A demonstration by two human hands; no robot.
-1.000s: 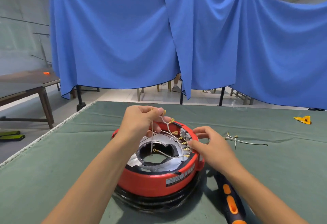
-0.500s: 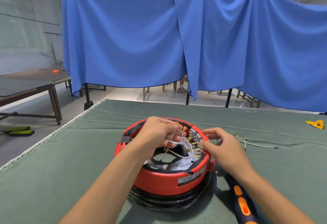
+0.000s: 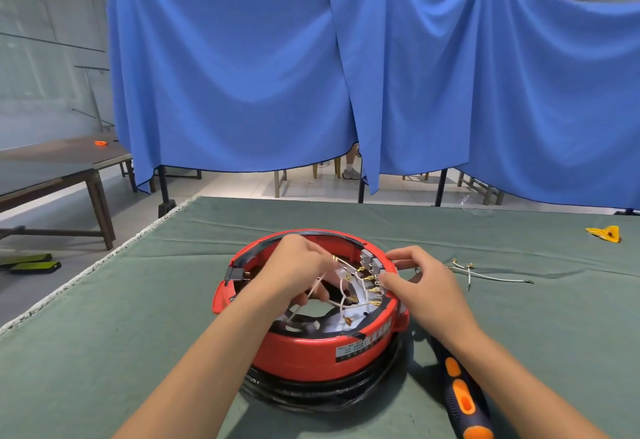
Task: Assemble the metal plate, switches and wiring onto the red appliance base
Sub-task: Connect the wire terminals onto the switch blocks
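The round red appliance base [image 3: 304,352] stands on the green table cloth in front of me. A silvery metal plate [image 3: 323,322] with a central hole lies inside it. A row of switches with brass terminals [image 3: 372,281] lines the inner right rim. My left hand [image 3: 294,269] is over the middle of the base and pinches thin white wires [image 3: 341,295] with brass ends. My right hand [image 3: 420,286] grips the right rim of the base, thumb beside the terminals. The far part of the plate is hidden under my left hand.
Loose white wires [image 3: 485,276] lie on the cloth right of the base. A black and orange screwdriver [image 3: 460,400] lies at the near right under my right forearm. A yellow scrap [image 3: 604,233] sits far right. The table's left edge [image 3: 86,269] runs diagonally; blue curtains hang behind.
My left hand has come down from above the base into it, carrying the wires lower toward the plate. My right hand stays on the right rim.
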